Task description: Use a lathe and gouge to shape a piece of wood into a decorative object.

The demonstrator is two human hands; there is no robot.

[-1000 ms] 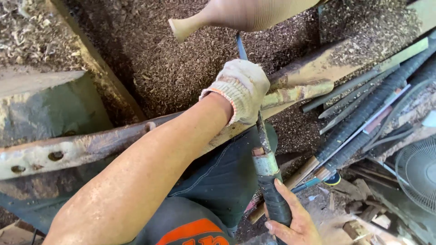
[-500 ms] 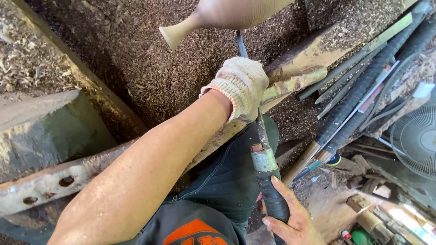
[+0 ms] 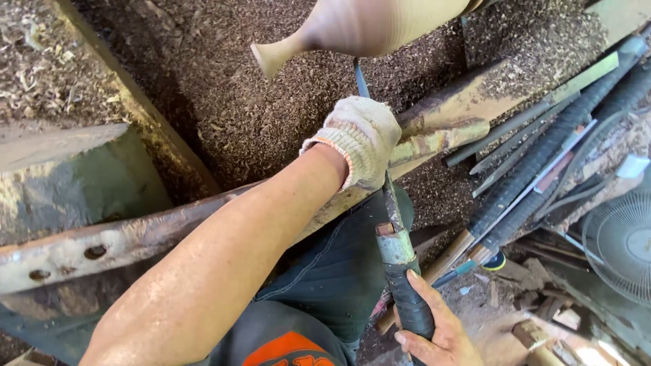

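Wood shavings (image 3: 224, 115) blanket the workshop bed beneath one pale turned vase-shaped workpiece (image 3: 359, 27). One long chisel (image 3: 393, 237) reaches up to it, its tip just under the wood. The gloved left hand (image 3: 359, 139) clamps the blade on the rest bar (image 3: 441, 139); the bare right hand (image 3: 434, 325) grips its black handle. Several spare rods (image 3: 542, 156) lie right.

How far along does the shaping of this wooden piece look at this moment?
Well along, apparently: the vase-shaped wooden piece already has a smooth rounded body and narrow flared neck, and wood shavings cover the bed below. In hand: the gloved left hand steadies the long chisel on the tool rest, the right hand grips its handle, tip under the piece. What remains cannot be told.
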